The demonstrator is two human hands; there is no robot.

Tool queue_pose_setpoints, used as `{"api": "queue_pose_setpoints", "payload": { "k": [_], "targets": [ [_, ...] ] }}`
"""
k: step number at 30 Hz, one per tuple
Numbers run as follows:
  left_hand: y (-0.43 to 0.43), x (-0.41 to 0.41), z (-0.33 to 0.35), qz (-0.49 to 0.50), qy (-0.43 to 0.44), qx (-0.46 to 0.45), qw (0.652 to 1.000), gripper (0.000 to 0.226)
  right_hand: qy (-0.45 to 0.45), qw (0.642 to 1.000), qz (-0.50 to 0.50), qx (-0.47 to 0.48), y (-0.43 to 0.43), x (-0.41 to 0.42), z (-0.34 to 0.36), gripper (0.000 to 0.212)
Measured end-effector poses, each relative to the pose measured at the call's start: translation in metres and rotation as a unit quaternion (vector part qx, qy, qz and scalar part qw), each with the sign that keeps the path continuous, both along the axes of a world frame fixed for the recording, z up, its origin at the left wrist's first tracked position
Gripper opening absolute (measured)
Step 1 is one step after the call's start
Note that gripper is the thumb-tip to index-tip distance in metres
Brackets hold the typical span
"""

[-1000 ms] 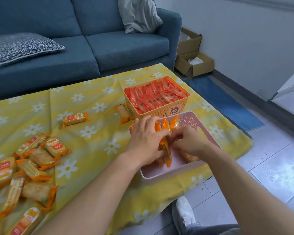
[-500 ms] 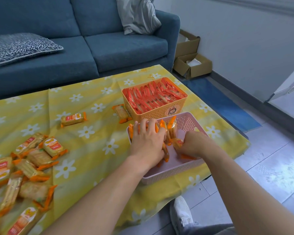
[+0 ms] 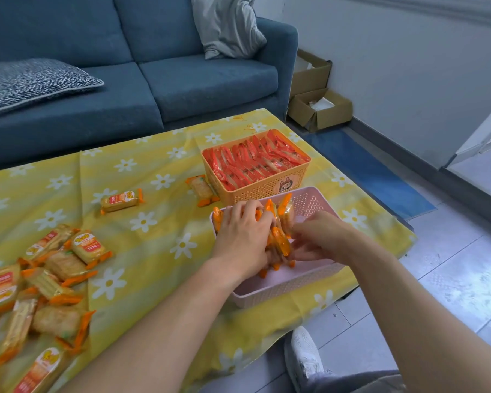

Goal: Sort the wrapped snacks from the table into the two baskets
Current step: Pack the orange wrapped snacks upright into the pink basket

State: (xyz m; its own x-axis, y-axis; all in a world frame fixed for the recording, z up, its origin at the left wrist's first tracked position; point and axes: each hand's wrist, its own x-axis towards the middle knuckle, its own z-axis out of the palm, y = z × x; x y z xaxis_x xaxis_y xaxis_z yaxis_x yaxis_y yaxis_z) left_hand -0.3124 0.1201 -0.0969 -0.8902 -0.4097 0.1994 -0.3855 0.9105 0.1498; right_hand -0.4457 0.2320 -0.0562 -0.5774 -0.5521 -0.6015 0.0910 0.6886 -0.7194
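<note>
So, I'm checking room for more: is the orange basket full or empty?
Full: the orange basket holds red packs in tight rows up to its rim.

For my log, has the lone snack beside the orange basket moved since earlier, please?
No; the lone snack lies just left of the orange basket, as before.

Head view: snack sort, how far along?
Done: orange basket packed with red packets. In hand: left hand and right hand grip orange-wrapped crackers standing in the pink basket, only part filled. Left: the pile far left on the yellow cloth, plus two loose packets.
</note>
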Motion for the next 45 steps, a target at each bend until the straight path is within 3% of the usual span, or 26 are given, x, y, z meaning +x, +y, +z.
{"api": "queue_pose_setpoints", "payload": {
  "k": [2,5,9,12,16,20,22,24,28,32,35,38,40,43,45],
  "targets": [
    [-0.002,0.002,0.003,-0.012,-0.006,0.03,0.999,0.051,-0.01,0.999,0.033,-0.012,0.007,0.002,0.003,0.01],
    [-0.002,0.006,0.008,-0.025,-0.002,0.053,0.998,0.059,0.029,0.999,0.026,-0.027,0.008,0.008,0.003,0.02],
    [-0.002,0.013,0.017,-0.017,0.024,0.072,0.997,0.059,0.116,0.992,0.038,0.001,0.001,0.014,-0.002,0.02],
    [-0.008,0.024,0.025,0.001,0.034,0.1,0.994,0.055,0.232,0.968,0.083,0.049,0.001,0.015,0.002,0.023],
    [-0.032,0.05,0.044,0.1,0.049,0.147,0.983,0.052,0.395,0.913,0.101,0.014,-0.002,0.034,0.02,0.027],
    [-0.078,0.095,0.046,0.253,0.034,0.232,0.939,0.054,0.361,0.913,0.159,-0.102,-0.039,0.096,0.036,0.007],
    [-0.104,0.12,0.042,0.293,0.021,0.288,0.912,0.053,0.35,0.898,0.245,-0.108,-0.072,0.119,0.037,0.014],
    [-0.124,0.148,0.04,0.308,-0.008,0.262,0.915,0.049,0.331,0.89,0.305,-0.068,-0.115,0.129,0.032,0.036],
    [-0.15,0.194,0.023,0.277,-0.144,0.065,0.948,0.058,0.35,0.885,0.306,0.036,-0.195,0.125,0.008,0.052],
    [-0.176,0.208,-0.005,0.195,-0.228,0.055,0.953,0.071,0.402,0.86,0.279,0.148,-0.239,0.108,-0.021,0.057],
    [-0.19,0.206,-0.02,0.168,-0.251,0.033,0.953,0.071,0.418,0.846,0.277,0.178,-0.266,0.099,-0.049,0.06],
    [-0.197,0.203,-0.019,0.16,-0.217,-0.031,0.962,0.055,0.469,0.824,0.265,0.175,-0.275,0.1,-0.06,0.056],
    [-0.205,0.209,-0.013,0.185,-0.174,-0.02,0.967,0.045,0.465,0.836,0.244,0.158,-0.282,0.106,-0.062,0.061],
    [-0.212,0.233,0.008,0.256,-0.03,0.116,0.959,0.035,0.427,0.862,0.231,0.145,-0.279,0.121,-0.053,0.065],
    [-0.206,0.258,0.027,0.304,0.137,0.256,0.907,0.024,0.41,0.874,0.248,0.08,-0.268,0.147,-0.037,0.044]
  ]
}}
